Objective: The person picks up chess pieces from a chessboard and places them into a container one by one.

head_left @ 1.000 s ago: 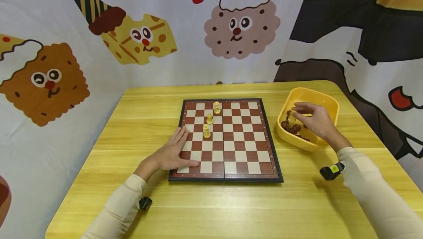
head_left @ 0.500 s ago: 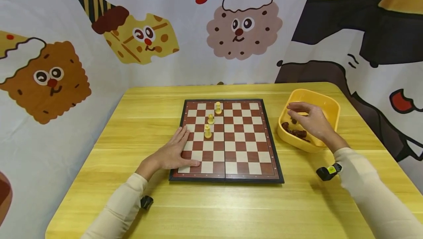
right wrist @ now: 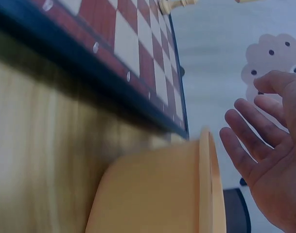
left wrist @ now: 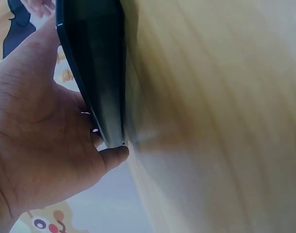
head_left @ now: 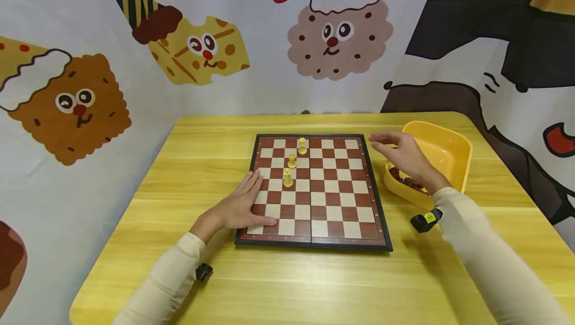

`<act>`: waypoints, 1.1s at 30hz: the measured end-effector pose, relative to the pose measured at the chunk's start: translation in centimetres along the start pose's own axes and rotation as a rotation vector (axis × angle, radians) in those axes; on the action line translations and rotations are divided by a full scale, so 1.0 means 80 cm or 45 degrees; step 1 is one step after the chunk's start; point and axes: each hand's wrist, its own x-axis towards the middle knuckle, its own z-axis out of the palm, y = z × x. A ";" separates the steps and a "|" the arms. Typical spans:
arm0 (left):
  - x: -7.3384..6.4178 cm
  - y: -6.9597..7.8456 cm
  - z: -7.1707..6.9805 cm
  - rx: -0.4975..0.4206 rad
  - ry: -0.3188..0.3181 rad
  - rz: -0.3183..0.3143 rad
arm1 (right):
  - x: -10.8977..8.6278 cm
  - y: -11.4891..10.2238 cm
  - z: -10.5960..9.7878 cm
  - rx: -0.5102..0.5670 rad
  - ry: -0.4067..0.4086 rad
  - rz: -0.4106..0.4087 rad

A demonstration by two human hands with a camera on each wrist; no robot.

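My left hand (head_left: 238, 208) rests on the left part of the chessboard (head_left: 341, 185), its fingers straight and the thumb laid near the front. In the left wrist view the hand (left wrist: 45, 121) lies along the board's dark side (left wrist: 96, 73). A cream rook (head_left: 302, 146) stands on the back row, with a cream chess piece (head_left: 292, 161) and another cream rook (head_left: 287, 178) nearer. My right hand (head_left: 404, 153) is raised between board and yellow bin (head_left: 449, 153), thumb and forefinger close together. I cannot tell whether it pinches a piece.
Several dark brown chess pieces (head_left: 406, 180) lie in the bin, partly hidden by the right hand and wrist. The wooden table (head_left: 251, 285) runs up to a curtain (head_left: 265, 95) printed with cartoon figures. Both wrists carry small black cameras (head_left: 427, 220).
My right hand has come up and left from over the bin toward the board's right edge. A yellowish piece seen under its fingertips earlier no longer shows there. The left hand stays put.
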 end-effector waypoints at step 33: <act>0.002 -0.006 0.000 0.013 -0.027 -0.029 | 0.110 -0.050 0.162 0.272 -0.324 0.085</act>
